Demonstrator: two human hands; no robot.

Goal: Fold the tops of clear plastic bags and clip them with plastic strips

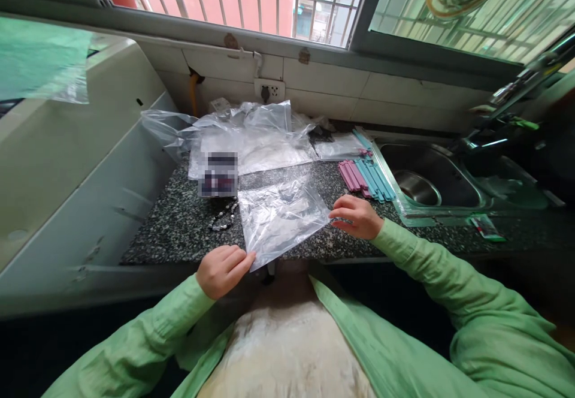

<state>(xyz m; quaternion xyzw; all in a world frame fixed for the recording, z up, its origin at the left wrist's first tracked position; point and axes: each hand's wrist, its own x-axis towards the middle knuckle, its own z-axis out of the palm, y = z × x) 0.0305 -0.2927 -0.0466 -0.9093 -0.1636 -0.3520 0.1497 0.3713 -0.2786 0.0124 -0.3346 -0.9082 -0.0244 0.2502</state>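
Observation:
A clear plastic bag (283,215) lies spread over the front edge of the speckled countertop, one corner hanging past it. My left hand (226,270) pinches the bag's near left corner between thumb and forefinger. At the bag's right corner is my right hand (357,215), thumb and fingertips closed on the edge. A beaded bracelet (223,217) rests left of the bag. Behind the bracelet stands a small item (218,174) with a blurred-out face. More clear plastic bags (265,143) are heaped toward the wall.
Pink sealing clips (353,177) and blue sealing clips (375,179) lie beside the sink (404,213), which holds a metal bowl (415,188). A small packet (486,228) sits at the sink's front rim. A wall socket (269,90) is behind. A white appliance side (90,218) borders the left.

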